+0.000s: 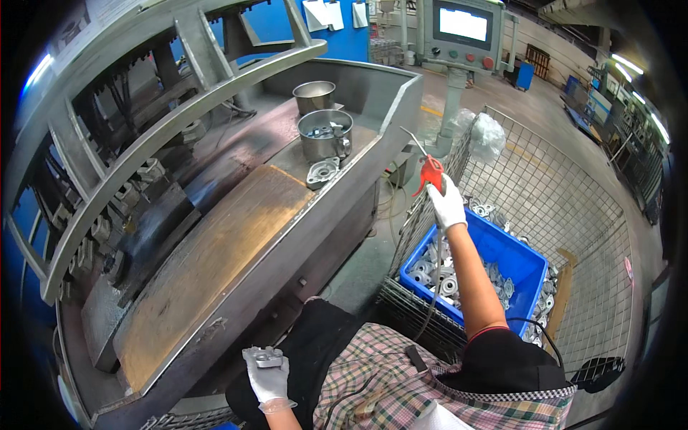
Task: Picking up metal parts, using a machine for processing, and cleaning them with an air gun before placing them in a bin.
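Observation:
In white gloves, my left hand [266, 380] is closed around a grey metal casting [265, 356], low beside the front of the machine bench. My right hand [447, 206] reaches forward, wrapped round the handle of a red air blow gun [431, 172] whose thin metal nozzle points up and to the left. A hose hangs down from the gun past a blue plastic bin [532, 266]. Similar castings [448, 285] lie inside that bin, below my right forearm. Another casting [322, 172] rests on the bench edge, next to a metal cup.
The blue bin sits in a wire mesh cage [573, 179] with more castings around it. Two metal cups [326, 147] stand on the bench [236, 229]. A curved steel machine frame [193, 104] spans the left. A control panel [462, 36] stands at the back.

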### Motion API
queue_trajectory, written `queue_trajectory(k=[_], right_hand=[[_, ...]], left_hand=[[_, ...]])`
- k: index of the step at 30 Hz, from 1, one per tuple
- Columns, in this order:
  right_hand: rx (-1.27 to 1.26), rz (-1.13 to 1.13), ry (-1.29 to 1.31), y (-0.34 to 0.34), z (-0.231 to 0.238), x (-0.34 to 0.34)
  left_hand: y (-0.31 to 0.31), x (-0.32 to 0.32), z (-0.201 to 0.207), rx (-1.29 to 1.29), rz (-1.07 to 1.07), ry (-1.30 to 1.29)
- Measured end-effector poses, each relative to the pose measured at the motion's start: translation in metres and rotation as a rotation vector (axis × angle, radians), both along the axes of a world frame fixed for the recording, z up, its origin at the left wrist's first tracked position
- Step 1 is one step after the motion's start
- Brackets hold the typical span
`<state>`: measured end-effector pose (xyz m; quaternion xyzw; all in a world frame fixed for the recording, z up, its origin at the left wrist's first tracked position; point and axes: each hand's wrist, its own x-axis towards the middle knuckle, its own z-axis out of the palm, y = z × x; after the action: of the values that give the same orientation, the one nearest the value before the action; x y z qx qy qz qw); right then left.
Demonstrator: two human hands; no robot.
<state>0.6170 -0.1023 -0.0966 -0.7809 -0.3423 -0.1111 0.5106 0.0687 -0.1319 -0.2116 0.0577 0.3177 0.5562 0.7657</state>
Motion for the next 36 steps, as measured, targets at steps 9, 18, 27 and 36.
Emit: queue_trajectory(k=[9,18,27,36], right_hand=[[0.244,0.51,0.591,-0.013,0.033,-0.014],[-0.78,1.413,0.609,-0.01,0.029,-0.211],[-1.221,1.451,0.227,0.019,-0.078,-0.316],[-1.271,1.482,0.278,0.033,-0.099,-0.323]], left_hand=[[0.008,-0.036,-0.048,-0.211,0.179,-0.028],[0.021,-0.049,-0.099,-0.155,0.063,-0.047],[0.016,-0.053,-0.126,-0.221,0.281,-0.171],[0.014,-0.045,-0.105,-0.162,0.235,-0.049]])
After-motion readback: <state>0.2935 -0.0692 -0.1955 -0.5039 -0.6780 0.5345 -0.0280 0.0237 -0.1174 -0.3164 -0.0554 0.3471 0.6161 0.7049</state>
